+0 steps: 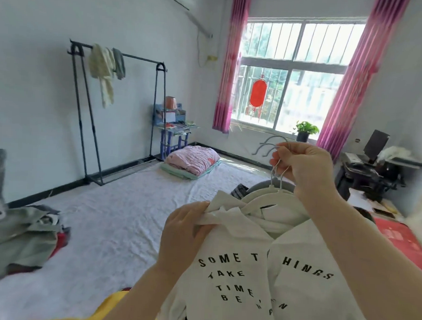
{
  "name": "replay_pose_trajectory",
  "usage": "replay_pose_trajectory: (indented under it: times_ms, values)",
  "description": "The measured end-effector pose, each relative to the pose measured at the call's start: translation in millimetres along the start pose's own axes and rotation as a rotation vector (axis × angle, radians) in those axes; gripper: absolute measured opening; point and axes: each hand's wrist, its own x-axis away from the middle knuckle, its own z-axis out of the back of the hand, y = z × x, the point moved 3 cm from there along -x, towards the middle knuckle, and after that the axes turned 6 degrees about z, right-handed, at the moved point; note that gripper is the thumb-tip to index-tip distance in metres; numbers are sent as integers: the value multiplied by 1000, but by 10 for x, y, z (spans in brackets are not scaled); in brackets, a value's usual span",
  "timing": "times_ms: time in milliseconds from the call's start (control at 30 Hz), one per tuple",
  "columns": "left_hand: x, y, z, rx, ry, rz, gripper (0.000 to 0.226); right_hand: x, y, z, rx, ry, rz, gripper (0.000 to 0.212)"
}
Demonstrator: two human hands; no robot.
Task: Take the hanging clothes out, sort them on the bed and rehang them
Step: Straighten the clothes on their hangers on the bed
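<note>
Bed (120,216) with a pale patterned sheet, across the lower left and centre; barred window (303,74) in the far wall, flanked by pink curtains (230,64); black garment rack (139,58) against the left wall beyond the bed, with a cream garment (101,68) and a grey garment (119,64) draped over its top bar; white T-shirt (248,270) with black lettering, nearest the camera at lower right, held in the air above the near end of the bed, its neck on a white hanger (254,200); heap of grey and red clothes (20,236) on the bed at the left edge, well apart from the T-shirt; dark desk (374,171) with a monitor at the right wall; folded pink quilt (193,159) on a folded green blanket (178,171) at the far end of the bed; blue child's desk (175,126) in the far corner, just beside the rack's right upright; right hand (304,164) raised above the T-shirt, fingers curled tight round a bundle of hangers (266,144) just below their hooks, the grey hooks fanned out to the left of the knuckles; left hand (183,226) lower and to the left, thumb and fingers pinching a fold of the T-shirt's shoulder; red oval ornament (258,93) on the window pane; potted plant (305,130) on the sill.
</note>
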Motion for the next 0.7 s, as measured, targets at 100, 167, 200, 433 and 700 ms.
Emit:
replay_pose_trajectory:
  times_ms: [100, 167, 200, 433, 700]
  values:
    - [-13, -176, 352, -25, 30, 44, 41, 24, -55, -426, -44, -65, -14, 18]
    - [-14, -287, 609, -57, 51, 37, 45, 51, -93, -703, -64, -89, -16, 18]
    - [-21, -348, 741, -74, 59, 39, 45, 67, -110, -843, -66, -102, -17, 18]
    - [-9, -1036, 1816, -132, 167, 117, 37, 377, -286, -2138, -69, -214, -19, 19]
    - [10, -2201, 3275, -165, 155, 125, 33, 1048, -512, -3941, -41, -259, 8, 19]
